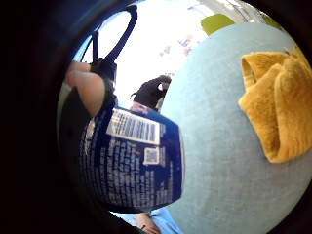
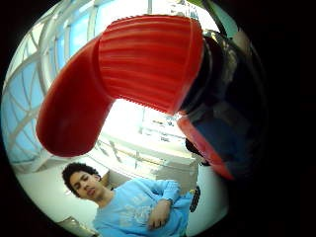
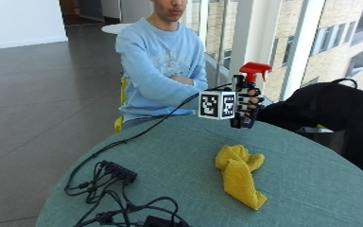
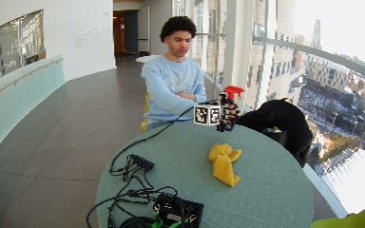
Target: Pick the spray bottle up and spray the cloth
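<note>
Half the job looked done: the gloved right hand [image 3: 247, 106] gripped the spray bottle [image 3: 252, 74] aloft at centre frame, fingers wrapped round it; yellow cloth [image 3: 239, 174] below still awaited spraying

1. A round green bench [image 3: 169, 161] fills the lower frame.
2. A black power strip [image 3: 120, 171] with tangled cables lies at lower left.
3. A black bag [image 3: 332, 111] sits at the right edge.

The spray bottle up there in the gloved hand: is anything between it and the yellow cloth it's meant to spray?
Nothing visible. The right hand holds the spray bottle above the table, and only bare tabletop lies between it and the yellow cloth.
</note>
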### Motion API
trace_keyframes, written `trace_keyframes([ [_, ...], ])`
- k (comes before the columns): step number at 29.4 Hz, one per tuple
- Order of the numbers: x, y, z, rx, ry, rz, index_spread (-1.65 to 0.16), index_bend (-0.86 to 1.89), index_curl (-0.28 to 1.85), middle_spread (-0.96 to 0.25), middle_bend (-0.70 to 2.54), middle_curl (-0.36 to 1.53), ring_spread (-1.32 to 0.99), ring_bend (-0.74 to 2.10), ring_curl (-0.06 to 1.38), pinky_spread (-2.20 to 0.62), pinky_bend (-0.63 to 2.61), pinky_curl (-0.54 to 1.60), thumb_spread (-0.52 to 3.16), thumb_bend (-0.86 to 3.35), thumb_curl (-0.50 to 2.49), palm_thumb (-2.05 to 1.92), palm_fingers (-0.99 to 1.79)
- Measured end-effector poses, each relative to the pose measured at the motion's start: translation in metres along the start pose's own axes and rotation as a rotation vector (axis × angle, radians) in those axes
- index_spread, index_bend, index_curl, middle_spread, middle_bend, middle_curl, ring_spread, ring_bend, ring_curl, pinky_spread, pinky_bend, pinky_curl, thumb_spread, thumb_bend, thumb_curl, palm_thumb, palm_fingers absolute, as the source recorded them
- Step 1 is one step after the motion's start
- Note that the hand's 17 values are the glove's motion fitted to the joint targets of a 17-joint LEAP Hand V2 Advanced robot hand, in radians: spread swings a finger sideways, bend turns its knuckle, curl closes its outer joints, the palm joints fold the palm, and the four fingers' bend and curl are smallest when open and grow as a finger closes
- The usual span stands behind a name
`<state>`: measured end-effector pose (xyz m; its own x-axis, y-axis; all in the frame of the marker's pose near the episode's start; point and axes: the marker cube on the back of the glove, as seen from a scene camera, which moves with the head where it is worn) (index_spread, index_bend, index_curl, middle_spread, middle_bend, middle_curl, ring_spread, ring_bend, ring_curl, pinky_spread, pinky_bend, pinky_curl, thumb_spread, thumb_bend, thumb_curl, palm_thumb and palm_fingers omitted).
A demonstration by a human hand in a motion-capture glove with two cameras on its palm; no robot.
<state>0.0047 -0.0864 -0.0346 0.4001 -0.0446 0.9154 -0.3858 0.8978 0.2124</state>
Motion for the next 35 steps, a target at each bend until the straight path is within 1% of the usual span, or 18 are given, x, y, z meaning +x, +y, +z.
trace_keyframes([
  [9,0.013,-0.019,0.063,0.004,-0.038,-0.038,-0.27,0.14,0.43,-0.13,0.18,0.5,-0.08,0.32,0.4,0.03,0.25,0.37,0.58,-0.02,0.77,1.06,0.99],
  [14,0.018,-0.024,0.082,-0.016,-0.035,-0.046,-0.27,0.14,0.43,-0.13,0.18,0.49,-0.09,0.32,0.4,0.03,0.25,0.37,0.59,-0.02,0.77,1.06,0.99],
  [20,0.028,-0.026,0.089,-0.001,-0.014,-0.033,-0.28,0.13,0.42,-0.13,0.18,0.49,-0.09,0.35,0.4,0.02,0.24,0.37,0.63,-0.04,0.75,1.02,0.99],
  [28,0.03,-0.021,0.089,-0.001,-0.019,-0.047,-0.27,0.16,0.41,-0.12,0.21,0.49,-0.09,0.31,0.39,0.01,0.19,0.36,0.82,-0.06,0.67,0.88,1.02],
  [31,0.027,-0.018,0.084,0.012,-0.045,-0.064,-0.28,0.13,0.41,-0.12,0.21,0.49,-0.09,0.3,0.4,0.05,0.17,0.36,0.88,-0.08,0.61,0.78,0.92],
  [32,0.026,-0.017,0.082,0.018,-0.048,-0.07,-0.29,0.09,0.39,-0.12,0.2,0.48,-0.09,0.29,0.4,0.06,0.19,0.37,0.89,-0.09,0.59,0.73,0.85],
  [35,0.023,-0.013,0.075,0.036,-0.028,-0.091,-0.31,0.02,0.35,-0.11,0.2,0.48,-0.08,0.31,0.41,0.09,0.23,0.38,0.93,-0.07,0.55,0.68,0.76],
])
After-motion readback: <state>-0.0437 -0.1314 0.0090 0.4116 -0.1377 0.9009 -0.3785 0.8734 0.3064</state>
